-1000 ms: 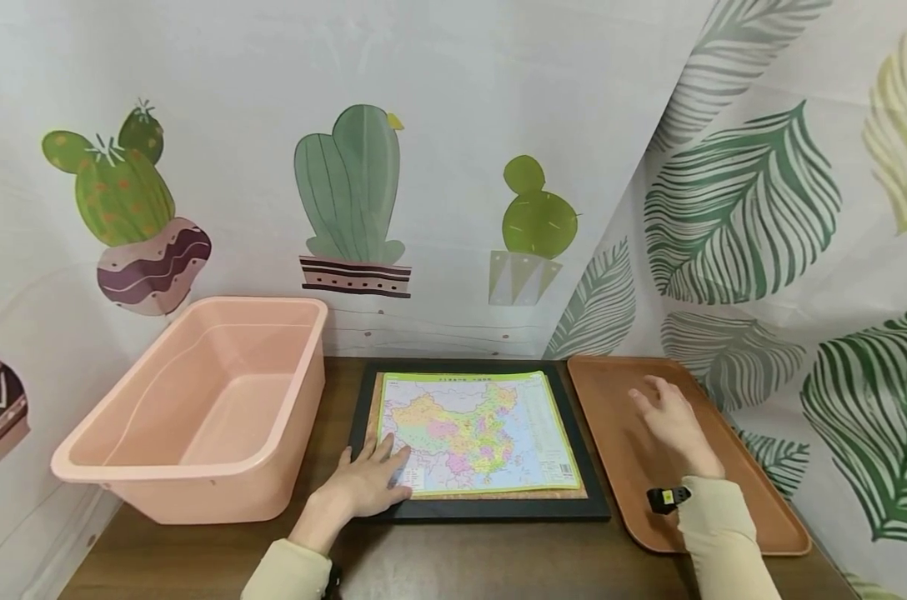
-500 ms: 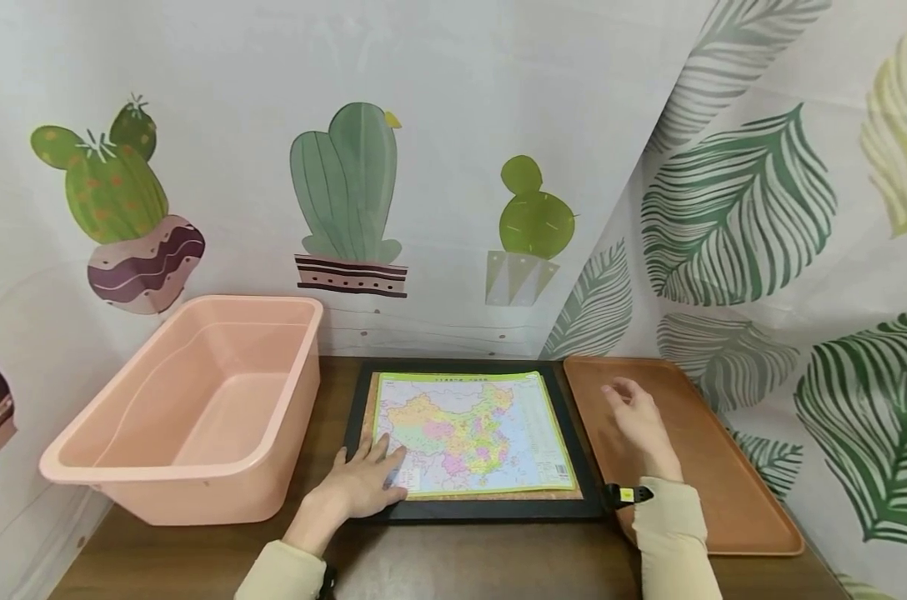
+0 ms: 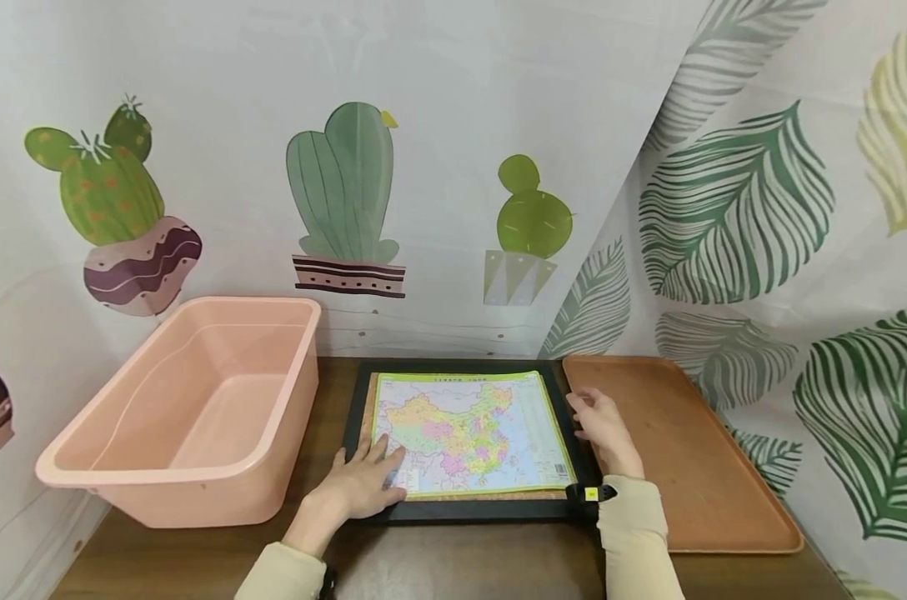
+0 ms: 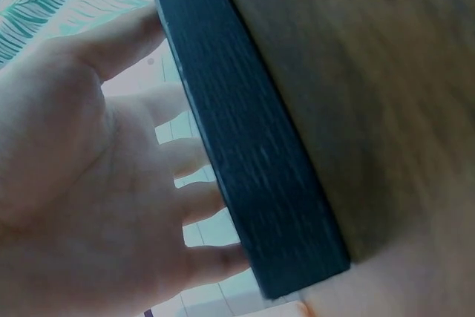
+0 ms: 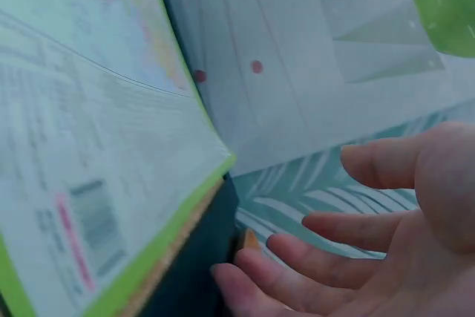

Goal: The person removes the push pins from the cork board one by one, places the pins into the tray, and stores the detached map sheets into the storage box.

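Note:
A colourful map with a green edge lies on a cork board in a black frame. My left hand rests with spread fingers on the frame's lower left part and the map's corner; in the left wrist view the hand is beside the black frame edge. At the frame's right side is my right hand, fingers loosely bent and holding nothing. In the right wrist view that hand is close beside the frame, below the map's corner; whether it touches is unclear.
A pink basin stands on the brown table at the left. Right of the frame lies an orange-brown tray, under part of the right forearm's reach. Behind hangs a white cloth printed with cacti and leaves.
My right hand has moved left from over the tray to the frame's right side. My left hand has stayed on the frame's lower left.

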A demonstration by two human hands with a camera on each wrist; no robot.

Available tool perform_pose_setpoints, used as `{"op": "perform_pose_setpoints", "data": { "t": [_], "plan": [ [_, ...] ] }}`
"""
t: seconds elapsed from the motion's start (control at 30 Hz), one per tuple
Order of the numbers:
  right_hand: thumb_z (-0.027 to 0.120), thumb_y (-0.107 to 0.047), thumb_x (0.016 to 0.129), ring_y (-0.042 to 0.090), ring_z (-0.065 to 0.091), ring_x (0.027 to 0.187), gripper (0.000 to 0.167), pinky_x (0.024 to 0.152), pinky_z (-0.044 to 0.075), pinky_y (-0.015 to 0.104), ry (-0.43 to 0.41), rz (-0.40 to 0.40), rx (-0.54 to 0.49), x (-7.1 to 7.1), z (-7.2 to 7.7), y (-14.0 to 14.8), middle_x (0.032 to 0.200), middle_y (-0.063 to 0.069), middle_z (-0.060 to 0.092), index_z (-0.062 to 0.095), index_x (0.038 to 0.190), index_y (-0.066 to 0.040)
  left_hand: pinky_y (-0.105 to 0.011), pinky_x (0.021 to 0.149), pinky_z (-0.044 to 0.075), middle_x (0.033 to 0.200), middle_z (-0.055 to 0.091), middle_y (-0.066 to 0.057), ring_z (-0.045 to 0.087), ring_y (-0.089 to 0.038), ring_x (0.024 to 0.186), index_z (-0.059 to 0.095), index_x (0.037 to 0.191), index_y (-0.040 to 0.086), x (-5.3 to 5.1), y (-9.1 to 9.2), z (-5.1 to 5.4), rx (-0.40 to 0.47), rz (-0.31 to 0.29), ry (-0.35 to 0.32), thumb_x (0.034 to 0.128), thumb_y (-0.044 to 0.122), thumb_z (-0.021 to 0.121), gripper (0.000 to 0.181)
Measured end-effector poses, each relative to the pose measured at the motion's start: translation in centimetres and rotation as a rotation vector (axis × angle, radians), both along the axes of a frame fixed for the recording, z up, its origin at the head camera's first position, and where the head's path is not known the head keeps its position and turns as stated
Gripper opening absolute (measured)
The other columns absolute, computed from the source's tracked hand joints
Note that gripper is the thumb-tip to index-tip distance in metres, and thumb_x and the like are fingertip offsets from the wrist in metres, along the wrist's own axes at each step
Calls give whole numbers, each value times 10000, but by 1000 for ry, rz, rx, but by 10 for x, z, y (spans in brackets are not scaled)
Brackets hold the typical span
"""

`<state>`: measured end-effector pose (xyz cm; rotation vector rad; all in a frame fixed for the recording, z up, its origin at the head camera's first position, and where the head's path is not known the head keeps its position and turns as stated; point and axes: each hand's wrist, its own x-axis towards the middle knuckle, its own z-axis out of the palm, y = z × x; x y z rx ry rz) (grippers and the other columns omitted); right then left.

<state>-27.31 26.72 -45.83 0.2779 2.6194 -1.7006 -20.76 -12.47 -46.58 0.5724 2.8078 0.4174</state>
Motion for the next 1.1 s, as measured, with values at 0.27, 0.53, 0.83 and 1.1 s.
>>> {"op": "perform_pose_setpoints", "data": {
  "t": [0.27, 0.53, 0.83, 1.1],
  "plan": [
    [463, -278, 1042, 445, 441, 1249, 596, 839, 539, 461, -57, 44, -9, 2, -4, -14, 1450, 291, 345, 264, 1497, 53, -727, 1044, 141, 1567, 267, -198, 175, -441, 1437, 436, 1486, 123, 1, -1, -2, 9, 15, -13, 941, 458, 609, 662],
    [471, -327, 1029, 340, 563, 937, 686, 716, 505, 405, -107, 72, 102, 9, 0, -30, 1353, 289, 440, 177, 1531, 36, -729, 1041, 144, 1563, 266, -210, 174, -448, 1434, 436, 1484, 115, 1, 0, -1, 10, 7, -12, 943, 446, 613, 659],
    [453, -308, 1035, 471, 301, 1361, 688, 1045, 324, 598, -106, 79, 173, -4, -4, -35, 1525, 317, 235, 154, 1524, 73, -729, 1044, 133, 1564, 258, -217, 172, -450, 1434, 430, 1487, 109, -1, 0, 3, 12, 2, -7, 947, 439, 609, 658],
    [484, -287, 1023, 477, 294, 1358, 668, 1049, 314, 596, -128, 86, 157, -15, -13, -33, 1512, 320, 244, 214, 1493, 103, -727, 1046, 134, 1564, 263, -212, 175, -450, 1434, 437, 1483, 109, 1, 1, 3, 9, 11, -6, 944, 447, 611, 659]
  ]
}}
